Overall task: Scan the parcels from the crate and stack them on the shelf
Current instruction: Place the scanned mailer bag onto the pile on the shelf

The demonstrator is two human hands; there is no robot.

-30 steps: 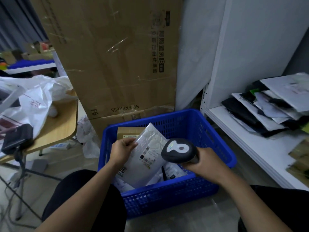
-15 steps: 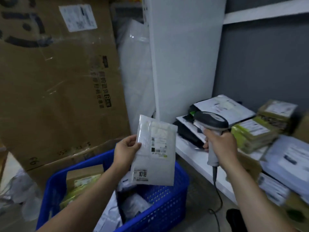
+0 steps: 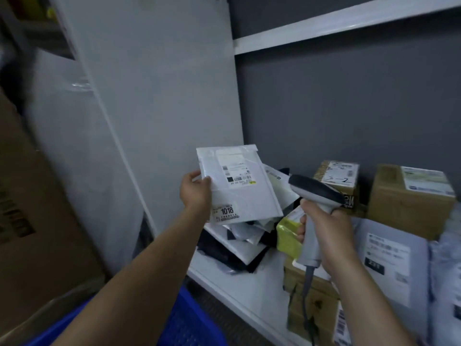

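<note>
White parcel (image 3: pixel 245 196) one, left hand (image 3: pixel 196 194); scanner (image 3: pixel 314 194) one.

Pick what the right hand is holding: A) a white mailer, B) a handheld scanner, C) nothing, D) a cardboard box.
B: the right hand grips the scanner by its handle, while the left hand holds the white mailer.

Single wide view from my head, facing forward and slightly down, shelf (image 3: pixel 249 283) close ahead to the right, crate (image 3: pixel 189 320) at the near edge, my left hand (image 3: pixel 195 193) and right hand (image 3: pixel 326 236) close, mid-frame.
</note>
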